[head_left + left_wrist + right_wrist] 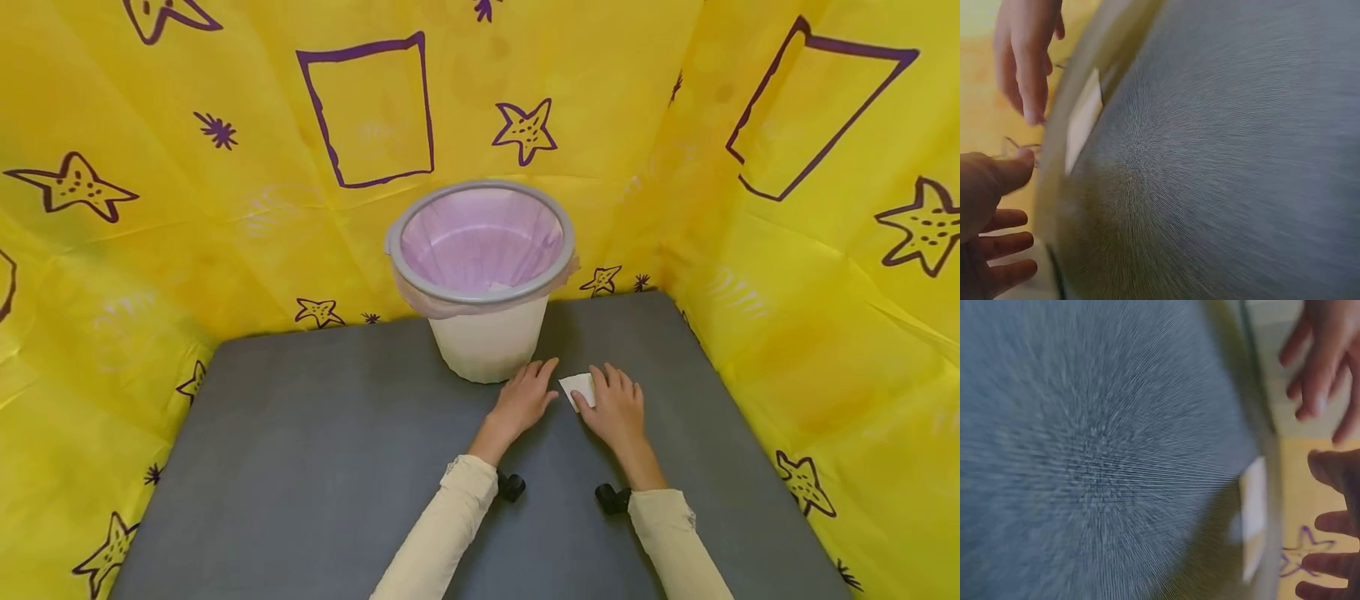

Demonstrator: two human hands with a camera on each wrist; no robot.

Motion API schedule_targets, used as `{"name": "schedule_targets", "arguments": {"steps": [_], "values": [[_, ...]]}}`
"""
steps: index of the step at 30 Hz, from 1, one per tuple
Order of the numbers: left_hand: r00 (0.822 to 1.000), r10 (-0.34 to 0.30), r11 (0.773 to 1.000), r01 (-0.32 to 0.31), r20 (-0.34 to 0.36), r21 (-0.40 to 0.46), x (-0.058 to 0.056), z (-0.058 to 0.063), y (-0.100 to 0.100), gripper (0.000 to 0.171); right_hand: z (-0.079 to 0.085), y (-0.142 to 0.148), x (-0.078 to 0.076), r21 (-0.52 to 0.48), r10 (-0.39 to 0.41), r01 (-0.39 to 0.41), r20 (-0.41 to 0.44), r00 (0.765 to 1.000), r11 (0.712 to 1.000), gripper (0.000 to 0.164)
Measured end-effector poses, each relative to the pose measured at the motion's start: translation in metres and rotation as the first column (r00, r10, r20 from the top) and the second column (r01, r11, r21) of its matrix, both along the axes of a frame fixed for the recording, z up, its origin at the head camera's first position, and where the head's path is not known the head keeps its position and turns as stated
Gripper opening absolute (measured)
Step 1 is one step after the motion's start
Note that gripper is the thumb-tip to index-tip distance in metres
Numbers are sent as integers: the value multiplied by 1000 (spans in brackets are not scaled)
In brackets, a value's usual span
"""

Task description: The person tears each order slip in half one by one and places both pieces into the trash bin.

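A small white piece of paper (577,388) lies on the grey tabletop (322,450), in front and to the right of a waste bin (487,342). My right hand (619,407) is over the paper's right side in the head view, fingers spread. The right wrist view shows that hand (1338,519) apart from the paper (1254,519), holding nothing. Left of the paper, my left hand (523,396) hovers by the bin's base with its fingers extended. In the left wrist view the left hand (988,219) is likewise empty and apart from the paper (1085,122).
The bin has a grey rim (397,258) and a lilac liner (480,237); something pale shows low inside it. Yellow cloth walls (615,100) with purple drawings enclose the table's back and sides. A black wrist camera (512,487) sits at the left cuff, another (611,500) at the right.
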State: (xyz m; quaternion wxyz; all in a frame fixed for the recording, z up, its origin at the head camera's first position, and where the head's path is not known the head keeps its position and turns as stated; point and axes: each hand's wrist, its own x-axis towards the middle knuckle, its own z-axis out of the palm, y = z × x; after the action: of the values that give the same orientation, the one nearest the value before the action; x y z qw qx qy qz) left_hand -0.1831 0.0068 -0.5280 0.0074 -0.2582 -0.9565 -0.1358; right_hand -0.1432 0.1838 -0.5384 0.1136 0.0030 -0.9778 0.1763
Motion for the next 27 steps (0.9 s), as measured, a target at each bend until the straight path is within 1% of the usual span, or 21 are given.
{"name": "schedule_targets", "arguments": {"steps": [1,3,6,8,11,14,17,18,20,24,25,27], "values": [[1000,2,1000,-2,-10,-15,-6,0,5,58,0,-1,-5,24,8,-8,13,1000,1000,60],[1000,11,999,-12,-8,-47,-17,-2,14,56,-1,-2,-13,59,20,-24,64,998,998,63],[998,23,996,-18,50,-90,-25,-5,24,54,-3,-4,-20,95,27,-43,159,987,995,66],[996,20,994,-11,82,-108,-27,-6,28,54,-4,-5,-22,113,24,-46,184,983,993,63],[996,15,995,-6,88,-96,-30,-9,34,55,-6,-6,-24,118,32,-52,169,985,992,56],[993,40,997,-32,107,-74,-32,-11,38,56,-7,-7,-26,67,48,-61,177,983,996,52],[986,66,996,-57,156,-62,-31,-14,41,55,-6,-7,-26,5,51,-53,216,975,999,54],[983,74,996,-64,171,-61,-31,-14,42,55,-6,-7,-25,8,53,-55,197,979,998,58],[976,85,995,-74,198,-62,-30,-14,44,54,-7,-5,-26,10,50,-53,198,979,999,62],[969,90,994,-72,229,-85,-30,-14,48,50,-9,-1,-29,33,57,-64,175,983,997,65],[969,89,994,-70,231,-86,-30,-14,50,47,-9,0,-31,21,53,-58,203,978,998,63],[968,81,994,-62,236,-88,-31,-13,52,42,-7,1,-33,23,49,-55,219,975,998,62]]}}
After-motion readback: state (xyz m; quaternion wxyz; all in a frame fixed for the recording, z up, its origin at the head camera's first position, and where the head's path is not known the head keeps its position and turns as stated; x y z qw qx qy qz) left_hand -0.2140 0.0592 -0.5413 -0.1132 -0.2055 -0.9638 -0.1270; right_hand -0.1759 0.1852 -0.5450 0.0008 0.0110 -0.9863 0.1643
